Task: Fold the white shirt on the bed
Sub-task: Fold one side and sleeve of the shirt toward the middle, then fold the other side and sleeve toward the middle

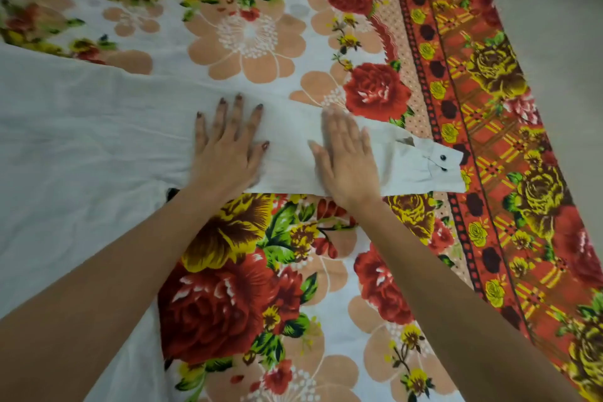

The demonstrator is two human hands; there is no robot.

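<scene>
The white shirt (81, 140) lies spread over the left half of the bed. One long sleeve (287, 153) stretches out to the right and ends in a cuff (437, 166) with two dark buttons. My left hand (228, 147) rests flat on the sleeve near the shoulder, fingers spread. My right hand (346, 157) presses flat on the middle of the sleeve, fingers together and slightly blurred. Neither hand grips the cloth.
The bed is covered by a floral sheet (248, 287) with red roses and yellow flowers. A red and yellow patterned border (489, 140) runs along the sheet's right side. Beyond it lies plain pale fabric (561, 59).
</scene>
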